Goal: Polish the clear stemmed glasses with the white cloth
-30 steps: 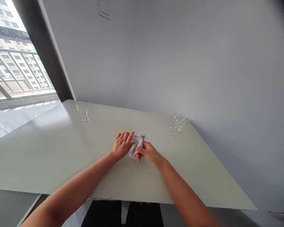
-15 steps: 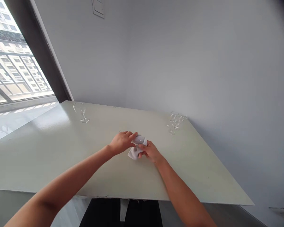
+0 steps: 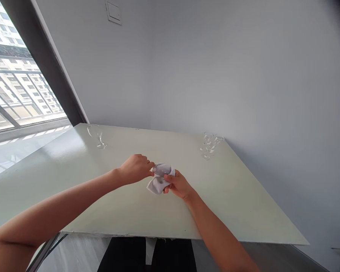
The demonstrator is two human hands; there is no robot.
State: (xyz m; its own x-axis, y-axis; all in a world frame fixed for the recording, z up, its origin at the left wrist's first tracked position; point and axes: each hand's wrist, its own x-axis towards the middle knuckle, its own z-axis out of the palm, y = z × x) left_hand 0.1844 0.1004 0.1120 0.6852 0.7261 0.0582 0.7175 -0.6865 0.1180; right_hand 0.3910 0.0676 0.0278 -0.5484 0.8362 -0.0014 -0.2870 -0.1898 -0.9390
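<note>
The left hand [image 3: 135,169] has moved outward, its fingers now pinching a clear glass [image 3: 160,170] that sticks out of the white cloth [image 3: 158,186], closed around it by the right hand [image 3: 179,185].

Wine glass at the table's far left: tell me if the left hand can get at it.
Probably yes, once freed: the left hand pinches a glass wrapped in white cloth, and nothing stands between it and the far wine glass.

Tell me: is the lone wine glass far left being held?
No, the wine glass stands upright on the table, apart from the left hand and right hand.
</note>
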